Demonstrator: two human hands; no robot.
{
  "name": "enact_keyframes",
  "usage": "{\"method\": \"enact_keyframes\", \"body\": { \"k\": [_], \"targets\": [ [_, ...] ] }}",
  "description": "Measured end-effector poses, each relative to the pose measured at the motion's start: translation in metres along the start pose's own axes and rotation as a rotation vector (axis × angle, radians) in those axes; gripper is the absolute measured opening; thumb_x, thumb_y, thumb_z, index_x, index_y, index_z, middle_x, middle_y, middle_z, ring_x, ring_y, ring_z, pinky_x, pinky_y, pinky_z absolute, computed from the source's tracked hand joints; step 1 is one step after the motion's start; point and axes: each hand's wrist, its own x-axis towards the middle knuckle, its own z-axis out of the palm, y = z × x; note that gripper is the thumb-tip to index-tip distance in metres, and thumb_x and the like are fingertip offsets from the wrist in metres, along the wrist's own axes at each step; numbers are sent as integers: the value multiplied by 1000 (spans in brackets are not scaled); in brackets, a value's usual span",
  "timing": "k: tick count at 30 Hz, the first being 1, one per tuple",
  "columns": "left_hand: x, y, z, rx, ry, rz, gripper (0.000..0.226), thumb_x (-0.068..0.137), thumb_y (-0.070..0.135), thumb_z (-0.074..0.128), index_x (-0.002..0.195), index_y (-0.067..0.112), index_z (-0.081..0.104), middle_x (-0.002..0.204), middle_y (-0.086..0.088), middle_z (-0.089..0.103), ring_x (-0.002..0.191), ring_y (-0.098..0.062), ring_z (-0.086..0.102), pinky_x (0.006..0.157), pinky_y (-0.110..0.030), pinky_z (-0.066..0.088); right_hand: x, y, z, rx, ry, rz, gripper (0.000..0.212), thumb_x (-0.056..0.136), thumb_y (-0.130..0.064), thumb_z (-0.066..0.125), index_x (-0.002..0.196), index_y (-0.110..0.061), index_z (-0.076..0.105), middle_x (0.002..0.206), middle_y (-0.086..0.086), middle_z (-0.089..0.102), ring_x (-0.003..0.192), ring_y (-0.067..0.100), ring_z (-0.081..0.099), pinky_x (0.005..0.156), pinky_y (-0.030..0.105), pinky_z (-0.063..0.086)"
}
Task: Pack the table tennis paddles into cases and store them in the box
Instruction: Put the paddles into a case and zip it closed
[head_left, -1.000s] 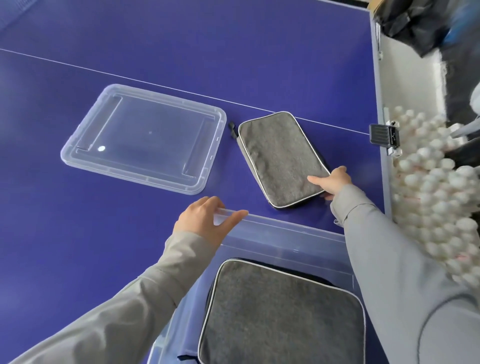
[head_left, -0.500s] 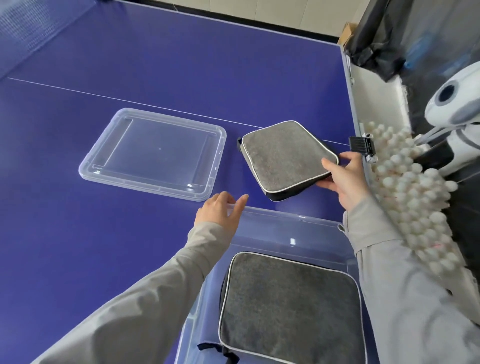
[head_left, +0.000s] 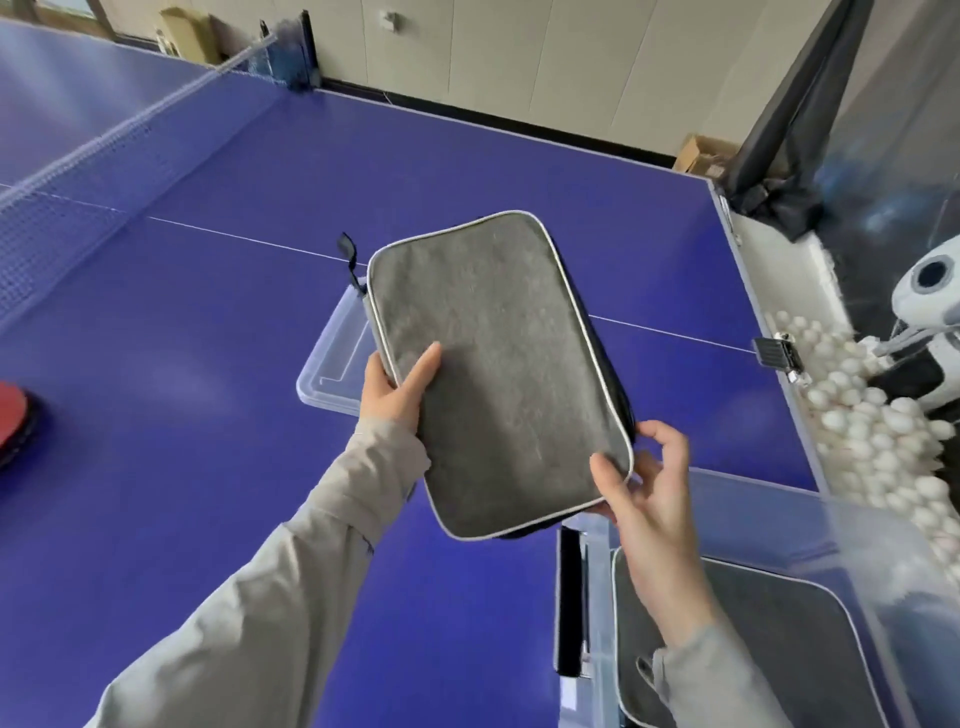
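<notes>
Head view shows the grey paddle case (head_left: 498, 374) held above the table, left hand (head_left: 395, 387) gripping its side, right hand (head_left: 641, 483) pinching its near corner; best lowered flat onto the packed case (head_left: 753, 634) in the clear box (head_left: 769, 525).

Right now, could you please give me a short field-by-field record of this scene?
held item: grey case, lifted above the table
left hand: grips the case's left edge
right hand: pinches its near right corner
box: clear, at lower right, holds another grey case
lid: clear, flat on the table, partly behind the held case
red paddle: at the left edge, uncased
table: blue
</notes>
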Motion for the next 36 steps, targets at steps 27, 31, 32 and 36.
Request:
{"method": "enact_keyframes", "body": {
  "k": [27,31,32,36],
  "targets": [
    [32,133,-367,1482,-517,477,61,67,75,26,121,49,19,125,24,52,101,-13,62,81,-25,46,-42,-52,378,-858,-665,-127,14,79,-11,64,86,-24,65,83,-2,67,67,5,54,62,10,40],
    [36,133,-368,1485,-551,544,57,67,74,25,118,49,20,122,22,56,95,-15,64,78,-28,48,-53,-45,376,-861,-590,-260,14,71,-8,65,76,-16,55,65,-3,60,56,9,47,55,13,36],
    [36,133,-368,1478,-549,545,57,67,74,26,118,49,20,122,22,56,95,-15,64,79,-28,49,-55,-44,374,-830,-556,-278,14,70,-7,65,75,-16,54,63,-5,58,56,10,47,55,13,36],
    [35,136,-362,1482,-580,530,62,63,75,28,118,49,18,120,25,55,98,-11,62,81,-25,47,-57,-42,365,-720,-441,-286,14,67,-2,64,70,-12,56,54,-9,52,54,10,46,54,9,35]
  ]
}}
